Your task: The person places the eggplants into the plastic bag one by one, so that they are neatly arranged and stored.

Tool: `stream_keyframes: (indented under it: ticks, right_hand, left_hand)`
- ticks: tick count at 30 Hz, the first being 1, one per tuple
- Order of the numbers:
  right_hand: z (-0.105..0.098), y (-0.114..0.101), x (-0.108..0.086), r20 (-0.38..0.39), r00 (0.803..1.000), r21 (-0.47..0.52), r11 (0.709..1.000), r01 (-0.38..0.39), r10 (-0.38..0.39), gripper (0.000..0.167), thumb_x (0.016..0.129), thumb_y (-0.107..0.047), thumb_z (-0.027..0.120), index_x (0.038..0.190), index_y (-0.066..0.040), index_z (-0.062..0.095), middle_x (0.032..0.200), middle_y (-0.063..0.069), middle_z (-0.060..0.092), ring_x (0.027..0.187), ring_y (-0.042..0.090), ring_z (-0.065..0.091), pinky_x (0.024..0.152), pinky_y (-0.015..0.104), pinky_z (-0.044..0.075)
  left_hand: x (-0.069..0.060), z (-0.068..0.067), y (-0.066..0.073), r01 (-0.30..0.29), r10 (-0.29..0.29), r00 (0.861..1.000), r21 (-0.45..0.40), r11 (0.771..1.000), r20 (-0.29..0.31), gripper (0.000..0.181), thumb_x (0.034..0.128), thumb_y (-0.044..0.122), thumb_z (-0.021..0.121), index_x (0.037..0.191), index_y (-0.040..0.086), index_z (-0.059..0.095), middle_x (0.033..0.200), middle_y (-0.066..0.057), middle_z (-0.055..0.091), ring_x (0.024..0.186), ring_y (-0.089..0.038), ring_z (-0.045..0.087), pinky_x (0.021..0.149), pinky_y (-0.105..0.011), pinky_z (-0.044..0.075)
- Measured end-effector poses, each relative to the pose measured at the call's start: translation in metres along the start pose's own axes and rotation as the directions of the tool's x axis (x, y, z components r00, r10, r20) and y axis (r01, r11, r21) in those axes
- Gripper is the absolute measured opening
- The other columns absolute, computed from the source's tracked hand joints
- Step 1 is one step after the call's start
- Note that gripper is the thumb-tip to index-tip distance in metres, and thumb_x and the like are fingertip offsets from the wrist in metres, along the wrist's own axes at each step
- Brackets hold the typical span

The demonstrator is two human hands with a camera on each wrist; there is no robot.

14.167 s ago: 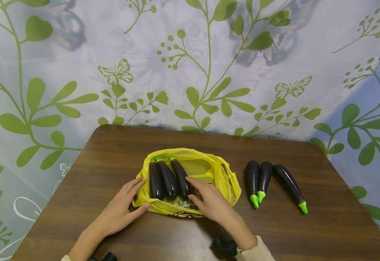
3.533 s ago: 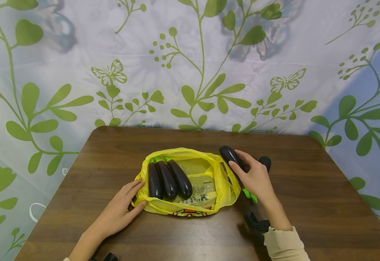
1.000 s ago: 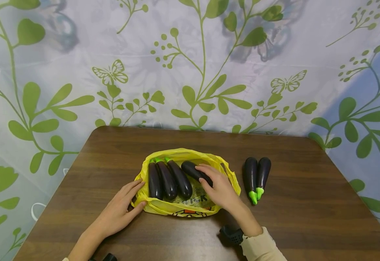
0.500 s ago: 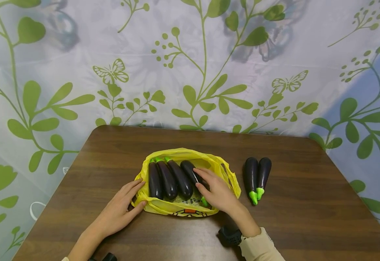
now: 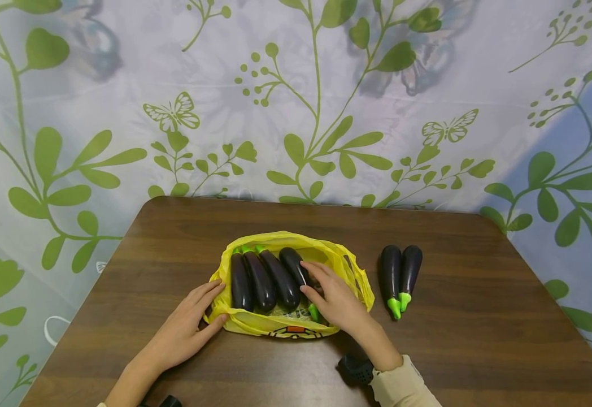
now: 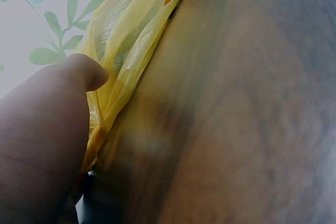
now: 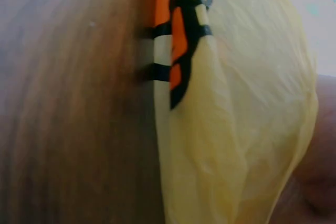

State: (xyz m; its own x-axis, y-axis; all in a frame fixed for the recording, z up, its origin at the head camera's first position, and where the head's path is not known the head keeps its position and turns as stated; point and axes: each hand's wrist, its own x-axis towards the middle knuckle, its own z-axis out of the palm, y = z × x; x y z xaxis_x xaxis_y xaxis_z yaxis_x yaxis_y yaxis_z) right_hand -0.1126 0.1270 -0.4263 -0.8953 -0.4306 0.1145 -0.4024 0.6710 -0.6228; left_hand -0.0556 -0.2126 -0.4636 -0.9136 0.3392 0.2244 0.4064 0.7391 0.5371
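Observation:
A yellow plastic bag (image 5: 347, 254) lies with its mouth spread wide. Inside, three dark purple eggplants (image 5: 262, 281) sit side by side, and a fourth eggplant (image 5: 293, 263) slants at their right, its green stem end toward the near rim. My right hand (image 5: 338, 297) reaches over the right rim, fingertips and thumb touching that fourth eggplant from the right; its other fingers are hidden. At the bag's left edge rests my left hand (image 5: 186, 319), fingers extended; the left wrist view has its thumb (image 6: 86, 74) against the bag wall. The right wrist view mostly catches the bag's printed side (image 7: 236, 103).
Two more eggplants (image 5: 391, 277) lie together on the brown wooden table (image 5: 479, 316), right of the bag. A patterned cloth backdrop (image 5: 296, 113) hangs behind the table's far edge. A black wrist device (image 5: 355, 370) is under the right wrist.
Since 3.5 seconds ago, my right hand has carried a fourth eggplant from the right into the bag. Over the last second it turned and slid left beside the others. The left hand stays put.

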Motion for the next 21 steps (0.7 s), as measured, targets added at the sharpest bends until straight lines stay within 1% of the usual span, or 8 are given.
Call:
stream_keyframes:
  ticks: [3, 10, 15, 18, 21]
  right_hand:
    - [0.002, 0.0, 0.0, -0.024, 1.0, -0.009, 1.0, -0.016, 0.015, 0.053, 0.103, -0.026, 0.065, 0.152, -0.013, 0.05, 0.148, 0.011, 0.054, 0.11, 0.023, 0.065, 0.092, 0.041, 0.057]
    - [0.001, -0.001, 0.0, -0.018, 0.999, -0.008, 0.999, -0.031, 0.031, 0.053, 0.102, -0.027, 0.067, 0.152, -0.015, 0.051, 0.148, 0.01, 0.055, 0.112, 0.023, 0.065, 0.093, 0.042, 0.058]
    - [-0.005, -0.002, 0.0, -0.008, 1.0, -0.026, 1.0, -0.016, 0.016, 0.051, 0.103, -0.028, 0.066, 0.151, -0.016, 0.053, 0.146, 0.008, 0.057, 0.115, 0.023, 0.066, 0.093, 0.043, 0.058]
    - [-0.01, -0.003, 0.0, -0.011, 1.0, -0.031, 1.0, 0.003, -0.003, 0.05, 0.102, -0.027, 0.067, 0.149, -0.015, 0.055, 0.144, 0.007, 0.06, 0.11, 0.023, 0.068, 0.09, 0.043, 0.058]
    - [-0.015, -0.004, -0.001, -0.022, 0.999, -0.026, 0.999, 0.024, -0.024, 0.049, 0.102, -0.025, 0.067, 0.148, -0.013, 0.056, 0.143, 0.008, 0.061, 0.11, 0.024, 0.068, 0.09, 0.043, 0.059]
  left_hand:
    - [0.0, 0.0, 0.001, 0.0, 0.0, 1.0, -0.003, 1.0, 0.0, 0.063, 0.1042, 0.041, 0.061, 0.156, 0.01, 0.045, 0.158, -0.011, 0.044, 0.146, -0.034, 0.042, 0.112, -0.061, 0.041]
    - [0.002, -0.001, 0.001, -0.004, 0.004, 1.0, 0.002, 1.0, -0.002, 0.063, 0.1039, 0.041, 0.062, 0.156, 0.009, 0.045, 0.158, -0.011, 0.045, 0.145, -0.034, 0.042, 0.112, -0.061, 0.041]
    - [0.002, -0.001, 0.0, -0.014, 0.014, 1.0, 0.004, 1.0, -0.003, 0.064, 0.1036, 0.039, 0.063, 0.156, 0.007, 0.045, 0.158, -0.011, 0.044, 0.146, -0.034, 0.042, 0.112, -0.06, 0.041]
    - [0.001, -0.001, 0.0, -0.017, 0.017, 1.0, 0.005, 1.0, -0.004, 0.064, 0.1036, 0.039, 0.063, 0.156, 0.007, 0.045, 0.158, -0.011, 0.045, 0.145, -0.034, 0.042, 0.112, -0.06, 0.041]
    - [0.001, -0.001, 0.0, -0.017, 0.017, 1.0, 0.007, 1.0, -0.005, 0.063, 0.1038, 0.039, 0.063, 0.156, 0.008, 0.045, 0.158, -0.011, 0.045, 0.145, -0.035, 0.042, 0.112, -0.06, 0.042]
